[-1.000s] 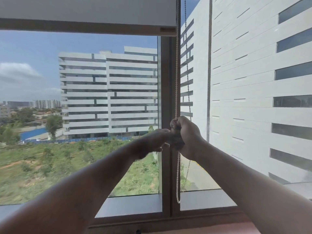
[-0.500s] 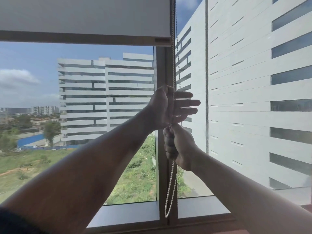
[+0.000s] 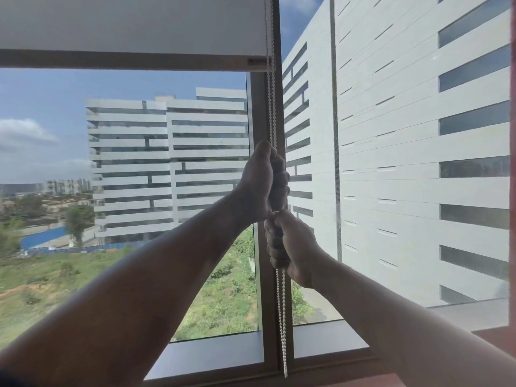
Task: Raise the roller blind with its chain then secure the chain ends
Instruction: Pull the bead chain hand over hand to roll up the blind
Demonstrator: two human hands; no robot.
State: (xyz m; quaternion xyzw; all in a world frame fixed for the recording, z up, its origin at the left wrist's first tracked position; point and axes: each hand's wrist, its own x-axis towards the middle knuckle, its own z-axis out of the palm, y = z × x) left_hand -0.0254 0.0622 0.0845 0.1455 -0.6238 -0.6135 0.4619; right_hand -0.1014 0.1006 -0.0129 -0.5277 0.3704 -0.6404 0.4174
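Note:
A white roller blind covers the top of the left window pane, its brown bottom bar high in view. A white beaded chain hangs along the window's central post. My left hand is closed around the chain at mid height. My right hand grips the same chain directly below it, the two hands touching. The chain's loop dangles beneath my right hand, down to the sill.
The brown window post runs down the middle, with glass panes on both sides. A grey sill lies along the bottom. Outside are white buildings and green ground. A red wall edge shows at the far right.
My left hand rose above my right, reached for the chain with fingers spread, then closed on it. My right hand stayed clenched lower down. The blind's bottom bar sits lower in view as the camera tilted.

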